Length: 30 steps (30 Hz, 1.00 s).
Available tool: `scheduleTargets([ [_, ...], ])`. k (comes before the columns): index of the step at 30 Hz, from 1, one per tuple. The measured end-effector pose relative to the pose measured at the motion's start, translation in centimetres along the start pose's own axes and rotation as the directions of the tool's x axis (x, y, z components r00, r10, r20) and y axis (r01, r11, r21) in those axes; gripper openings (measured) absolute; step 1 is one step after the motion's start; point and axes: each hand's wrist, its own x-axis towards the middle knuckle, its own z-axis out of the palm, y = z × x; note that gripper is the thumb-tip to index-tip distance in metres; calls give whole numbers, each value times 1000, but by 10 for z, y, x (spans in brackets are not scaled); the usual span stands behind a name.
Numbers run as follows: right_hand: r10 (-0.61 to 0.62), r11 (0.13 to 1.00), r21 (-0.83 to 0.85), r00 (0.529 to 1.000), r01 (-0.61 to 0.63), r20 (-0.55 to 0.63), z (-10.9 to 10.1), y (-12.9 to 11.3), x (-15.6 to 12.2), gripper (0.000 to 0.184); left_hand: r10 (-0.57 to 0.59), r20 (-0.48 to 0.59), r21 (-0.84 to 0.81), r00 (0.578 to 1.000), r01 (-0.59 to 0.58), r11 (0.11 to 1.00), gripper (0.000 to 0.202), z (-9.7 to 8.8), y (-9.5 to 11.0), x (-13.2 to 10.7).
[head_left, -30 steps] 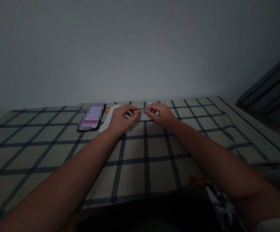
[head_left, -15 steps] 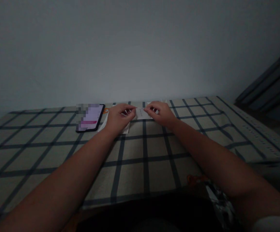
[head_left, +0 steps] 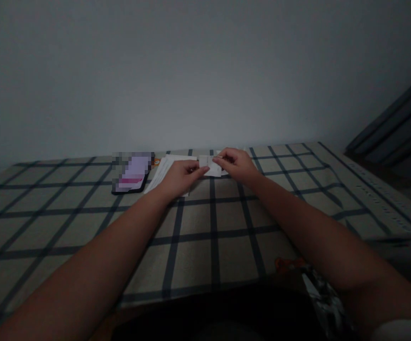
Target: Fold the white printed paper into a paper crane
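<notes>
A small white piece of paper [head_left: 213, 170] with faint print is held between my two hands, just above the cloth. My left hand [head_left: 181, 178] pinches its left side, thumb on the near face. At its upper right, my right hand [head_left: 236, 163] grips it between thumb and fingers. Under and behind my left hand lies a larger printed white sheet [head_left: 160, 171], partly covered by the hand. Another pale, thin item shows behind my right hand; I cannot make out what it is.
A smartphone [head_left: 133, 173] with a lit screen, partly blurred out, lies left of the papers. The checked tablecloth [head_left: 194, 237] spreads over the table, which meets a plain wall [head_left: 205, 80] at the back. Dark folded fabric [head_left: 400, 118] hangs at the far right.
My left hand has shifted slightly right and lower, its thumb now over the small paper. The paper has tilted a little, and more of the printed sheet shows at left.
</notes>
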Motion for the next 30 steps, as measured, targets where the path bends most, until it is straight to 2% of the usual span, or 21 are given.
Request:
scheduleTargets([
  [4,31,997,73,1000,-31,6,0,7,3,34,-17,-71,20,997,18,1000,43,-2,1,1],
  [8,15,999,33,992,-20,125,1,8,3,33,-55,-120,-50,991,49,998,36,-2,-4,2],
  [10,31,999,-19,987,-28,159,3,6,2,33,-82,-99,-119,992,70,990,33,0,-7,1],
  [13,54,998,-46,980,-46,192,5,6,1,30,-119,-11,-201,993,114,973,27,2,-10,0],
  [15,61,998,-6,974,-61,219,7,9,1,29,-130,13,-212,991,130,969,24,2,-10,0],
  [18,45,984,155,972,-83,231,8,15,2,23,-145,-59,-192,988,131,973,25,2,-10,1],
  [22,28,963,256,979,-81,202,9,22,3,34,-215,-100,-234,972,187,954,28,2,-11,2],
  [26,40,973,211,973,-89,226,10,23,2,36,-238,-102,-294,966,200,935,33,3,-10,3],
  [30,13,997,71,987,-25,161,6,16,1,45,-229,-147,-329,962,171,929,35,3,-12,5],
])
